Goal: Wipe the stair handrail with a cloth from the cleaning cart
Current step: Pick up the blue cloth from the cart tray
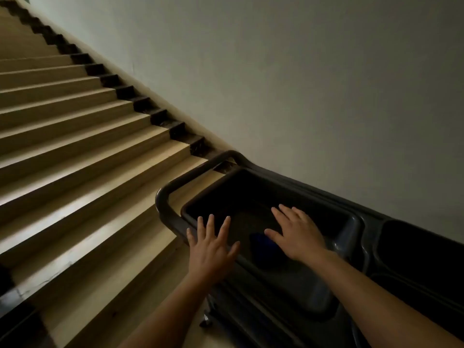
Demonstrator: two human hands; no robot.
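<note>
Reaching into the cleaning cart
Both spread and empty: left hand over its rim, right hand just above the blue cloth inside; better gather the whole cloth.

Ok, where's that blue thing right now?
Head view, lower centre: the blue thing lies inside the cleaning cart's top bin, between the left hand and the right hand.
</note>
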